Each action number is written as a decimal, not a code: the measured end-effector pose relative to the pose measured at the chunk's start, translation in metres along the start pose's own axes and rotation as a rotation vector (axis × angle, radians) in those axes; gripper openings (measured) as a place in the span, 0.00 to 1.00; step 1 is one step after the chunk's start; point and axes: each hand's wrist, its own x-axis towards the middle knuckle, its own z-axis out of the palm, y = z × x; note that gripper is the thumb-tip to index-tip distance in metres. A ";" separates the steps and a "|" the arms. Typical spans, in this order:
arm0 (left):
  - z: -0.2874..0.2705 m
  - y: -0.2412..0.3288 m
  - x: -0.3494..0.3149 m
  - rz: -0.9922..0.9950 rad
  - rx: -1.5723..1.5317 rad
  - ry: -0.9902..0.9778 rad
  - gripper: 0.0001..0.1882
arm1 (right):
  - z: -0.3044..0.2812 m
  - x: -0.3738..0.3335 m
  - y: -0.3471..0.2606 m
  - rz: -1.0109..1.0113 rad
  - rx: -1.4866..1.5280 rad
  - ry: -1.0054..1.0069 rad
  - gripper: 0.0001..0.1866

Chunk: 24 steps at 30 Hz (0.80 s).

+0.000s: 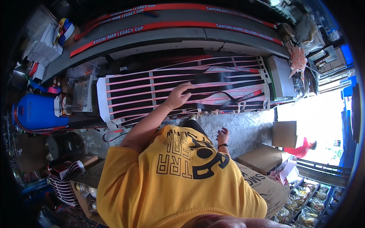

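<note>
Before me lies a long panel of black strips (133, 90) set between pink-and-white bands. My left hand (178, 96) reaches over its middle, fingertips at one of the pink bands. Its thumb and fingers stand apart, and I see nothing held between them. Just right of that hand, loose black ribbons (210, 78) lie raised and curled over the panel. A red-and-black printed ribbon (249, 96) loops across its right part. My right hand (223, 135) hangs low beside my body, away from the panel, fingers loosely bent and apart, with a dark band on the wrist.
Red printed ribbons (114, 37) stretch along the grey shelf (175, 35) at the back. A grey metal machine part (89, 93) and a blue container (38, 110) stand left. Cardboard boxes (260, 159) sit on the right, near trays of bagged items (300, 197). Beyond, a person in red (300, 149) shows.
</note>
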 end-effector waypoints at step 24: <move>-0.156 -0.055 -0.018 -0.296 0.828 0.249 0.22 | 0.269 -0.130 -0.298 -1.348 -0.547 -0.345 0.16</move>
